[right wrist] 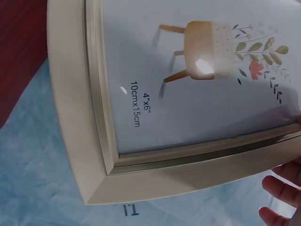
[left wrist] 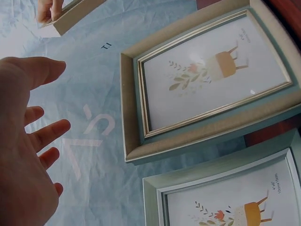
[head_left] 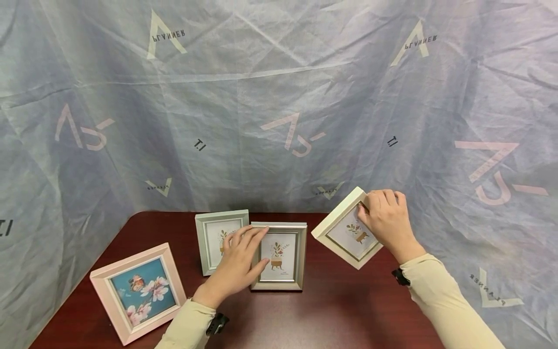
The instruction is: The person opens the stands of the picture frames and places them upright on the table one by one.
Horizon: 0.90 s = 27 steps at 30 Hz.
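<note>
My right hand (head_left: 387,220) grips a cream picture frame (head_left: 326,231) by its upper corner, thumb over the front. The frame hangs tilted above the table and shows a potted-plant print; it fills much of the right wrist view. In front of a grey-beige picture frame (head_left: 301,261) in the middle, my left hand (head_left: 237,261) has its fingers spread loosely. The left wrist view shows those fingers (left wrist: 49,134) apart from that frame. Behind the left hand stands a pale green picture frame (head_left: 200,240), its print partly covered by the hand.
A pink picture frame (head_left: 104,300) with a blossom photo stands angled at the left of the dark red table (head_left: 279,320). A grey printed cloth (head_left: 279,97) hangs close behind the table's back edge and along both sides.
</note>
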Each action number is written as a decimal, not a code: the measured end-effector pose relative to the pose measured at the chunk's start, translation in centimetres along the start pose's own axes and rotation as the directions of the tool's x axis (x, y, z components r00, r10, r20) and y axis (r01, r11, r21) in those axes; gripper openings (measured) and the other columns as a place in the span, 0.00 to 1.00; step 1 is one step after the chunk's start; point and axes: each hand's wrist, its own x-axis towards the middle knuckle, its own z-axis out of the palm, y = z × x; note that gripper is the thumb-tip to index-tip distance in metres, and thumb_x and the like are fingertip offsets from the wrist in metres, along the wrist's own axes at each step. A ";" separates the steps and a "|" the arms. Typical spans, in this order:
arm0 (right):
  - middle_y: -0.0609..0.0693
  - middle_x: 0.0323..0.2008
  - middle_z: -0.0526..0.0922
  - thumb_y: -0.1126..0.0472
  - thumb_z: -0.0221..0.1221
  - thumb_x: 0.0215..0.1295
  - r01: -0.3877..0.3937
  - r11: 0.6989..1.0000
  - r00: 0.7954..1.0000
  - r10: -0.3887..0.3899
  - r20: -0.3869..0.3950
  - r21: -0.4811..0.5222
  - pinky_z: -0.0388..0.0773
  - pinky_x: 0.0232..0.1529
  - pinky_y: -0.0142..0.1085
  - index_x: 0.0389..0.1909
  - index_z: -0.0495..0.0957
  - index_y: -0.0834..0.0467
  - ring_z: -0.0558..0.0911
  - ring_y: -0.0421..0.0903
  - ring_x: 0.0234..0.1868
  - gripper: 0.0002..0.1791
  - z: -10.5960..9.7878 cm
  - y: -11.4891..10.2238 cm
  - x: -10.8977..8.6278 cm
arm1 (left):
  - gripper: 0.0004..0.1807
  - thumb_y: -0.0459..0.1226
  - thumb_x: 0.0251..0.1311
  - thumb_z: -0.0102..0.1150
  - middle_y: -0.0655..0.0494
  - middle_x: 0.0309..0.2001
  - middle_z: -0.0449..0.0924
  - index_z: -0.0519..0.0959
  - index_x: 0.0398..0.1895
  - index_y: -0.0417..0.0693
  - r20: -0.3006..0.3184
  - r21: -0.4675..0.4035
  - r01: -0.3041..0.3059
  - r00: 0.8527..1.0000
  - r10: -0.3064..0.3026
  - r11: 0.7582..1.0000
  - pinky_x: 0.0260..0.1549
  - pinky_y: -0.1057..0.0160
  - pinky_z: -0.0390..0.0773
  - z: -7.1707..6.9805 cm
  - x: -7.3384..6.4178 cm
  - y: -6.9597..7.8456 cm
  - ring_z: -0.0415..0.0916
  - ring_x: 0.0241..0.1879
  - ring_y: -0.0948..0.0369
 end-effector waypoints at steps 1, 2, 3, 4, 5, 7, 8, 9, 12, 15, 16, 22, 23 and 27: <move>0.62 0.29 0.75 0.59 0.49 0.62 0.001 1.000 1.000 -0.001 -0.008 0.014 0.66 0.36 0.57 0.31 0.71 0.68 0.73 0.63 0.31 0.13 -0.1 -0.2 0.2 | 0.39 0.41 0.57 0.69 0.49 0.62 0.70 0.64 0.71 0.45 -0.005 0.001 0.002 1.000 -0.002 1.000 0.53 0.38 0.56 -0.1 0.0 0.0 0.58 0.65 0.46; 0.62 0.29 0.75 0.59 0.49 0.63 0.002 1.000 1.000 -0.001 -0.015 0.022 0.66 0.35 0.57 0.31 0.71 0.68 0.73 0.63 0.31 0.14 -0.1 -0.4 0.4 | 0.39 0.41 0.57 0.69 0.49 0.62 0.70 0.64 0.71 0.44 -0.009 0.001 0.003 1.000 -0.003 1.000 0.53 0.38 0.56 -0.2 0.0 0.0 0.58 0.65 0.46; 0.62 0.29 0.75 0.59 0.49 0.63 0.001 1.000 1.000 0.000 -0.022 0.029 0.66 0.35 0.57 0.32 0.71 0.68 0.74 0.63 0.31 0.14 -0.2 -0.6 0.6 | 0.39 0.41 0.57 0.69 0.48 0.62 0.70 0.65 0.71 0.44 -0.012 0.000 0.003 1.000 -0.003 1.000 0.53 0.38 0.56 -0.2 0.0 0.0 0.58 0.65 0.46; 0.62 0.29 0.75 0.59 0.49 0.64 0.000 0.999 1.000 0.001 -0.027 0.036 0.66 0.35 0.57 0.32 0.71 0.68 0.74 0.63 0.31 0.14 -0.2 -0.8 0.8 | 0.39 0.41 0.57 0.70 0.48 0.62 0.70 0.65 0.71 0.44 -0.015 0.001 0.001 1.000 -0.001 1.000 0.52 0.38 0.56 -0.3 0.0 -0.1 0.58 0.65 0.46; 0.62 0.29 0.75 0.59 0.50 0.64 0.001 0.999 0.999 0.000 -0.032 0.043 0.66 0.35 0.57 0.32 0.71 0.68 0.74 0.64 0.30 0.14 -0.2 -1.0 0.9 | 0.39 0.41 0.57 0.70 0.48 0.62 0.70 0.65 0.71 0.44 -0.020 0.002 -0.001 1.000 0.001 1.000 0.52 0.38 0.57 -0.4 0.0 -0.1 0.58 0.65 0.45; 0.62 0.29 0.76 0.59 0.50 0.65 0.005 0.999 0.999 -0.003 -0.040 0.054 0.67 0.36 0.58 0.32 0.71 0.68 0.75 0.63 0.31 0.13 -0.3 -1.5 1.3 | 0.39 0.41 0.57 0.70 0.48 0.62 0.70 0.65 0.71 0.44 -0.025 0.002 -0.003 1.000 0.003 1.000 0.51 0.38 0.57 -0.5 0.0 -0.1 0.58 0.65 0.45; 0.63 0.29 0.76 0.60 0.50 0.65 0.006 0.998 0.999 -0.003 -0.043 0.058 0.67 0.36 0.58 0.33 0.70 0.68 0.76 0.63 0.31 0.13 -0.2 -1.7 1.4 | 0.39 0.41 0.57 0.70 0.48 0.62 0.70 0.65 0.71 0.44 -0.027 0.003 -0.004 1.000 0.004 1.000 0.51 0.38 0.57 -0.5 0.0 -0.2 0.58 0.65 0.45; 0.63 0.30 0.76 0.60 0.50 0.66 0.009 0.998 0.999 -0.006 -0.047 0.065 0.67 0.36 0.57 0.33 0.70 0.69 0.76 0.63 0.31 0.13 -0.2 -2.0 1.6 | 0.39 0.42 0.57 0.70 0.48 0.62 0.70 0.65 0.71 0.44 -0.028 0.002 -0.003 1.000 0.003 1.000 0.51 0.39 0.57 -0.6 0.0 -0.2 0.58 0.65 0.45; 0.64 0.32 0.77 0.61 0.49 0.67 0.015 0.996 0.998 -0.011 -0.055 0.086 0.68 0.36 0.57 0.35 0.69 0.69 0.77 0.63 0.32 0.12 -0.1 -2.6 2.0 | 0.39 0.41 0.56 0.70 0.48 0.62 0.70 0.65 0.71 0.44 -0.035 -0.002 -0.006 0.999 0.006 1.000 0.51 0.38 0.57 -0.7 0.0 -0.3 0.59 0.64 0.43; 0.65 0.33 0.76 0.62 0.49 0.68 0.022 0.993 0.997 -0.014 -0.071 0.115 0.70 0.36 0.56 0.37 0.68 0.70 0.78 0.63 0.32 0.11 0.2 -3.2 2.2 | 0.39 0.41 0.56 0.70 0.47 0.61 0.70 0.65 0.71 0.44 -0.036 -0.004 -0.008 0.999 0.008 1.000 0.52 0.38 0.57 -0.7 0.0 -0.5 0.60 0.63 0.42; 0.65 0.33 0.76 0.63 0.49 0.68 0.024 0.992 0.997 -0.014 -0.077 0.127 0.70 0.36 0.56 0.37 0.68 0.70 0.77 0.63 0.32 0.11 0.2 -3.3 2.3 | 0.39 0.41 0.56 0.70 0.47 0.61 0.70 0.65 0.71 0.44 -0.034 -0.003 -0.007 0.999 0.007 1.000 0.52 0.38 0.57 -0.7 0.0 -0.5 0.60 0.64 0.42; 0.64 0.35 0.75 0.64 0.48 0.70 0.038 0.975 0.992 -0.011 -0.124 0.220 0.70 0.35 0.54 0.39 0.67 0.70 0.75 0.63 0.33 0.10 0.5 -3.9 2.4 | 0.40 0.41 0.57 0.70 0.46 0.62 0.70 0.65 0.71 0.43 -0.009 0.005 0.020 1.000 -0.020 1.000 0.52 0.36 0.56 -0.7 -0.4 -0.8 0.58 0.65 0.44; 0.65 0.35 0.75 0.64 0.48 0.70 0.042 0.972 0.992 -0.012 -0.129 0.231 0.70 0.35 0.54 0.39 0.67 0.70 0.75 0.62 0.33 0.11 0.6 -4.0 2.4 | 0.39 0.41 0.57 0.70 0.46 0.62 0.70 0.65 0.71 0.43 -0.006 0.004 0.025 1.000 -0.025 1.000 0.53 0.36 0.56 -0.7 -0.4 -0.8 0.58 0.65 0.44; 0.65 0.36 0.75 0.63 0.49 0.72 0.053 0.960 0.991 -0.018 -0.129 0.274 0.72 0.35 0.53 0.41 0.68 0.71 0.75 0.62 0.34 0.12 0.6 -4.2 2.5 | 0.39 0.41 0.58 0.69 0.46 0.62 0.69 0.64 0.71 0.43 0.008 0.000 0.041 0.999 -0.040 0.999 0.53 0.36 0.56 -0.7 -0.6 -1.1 0.57 0.65 0.45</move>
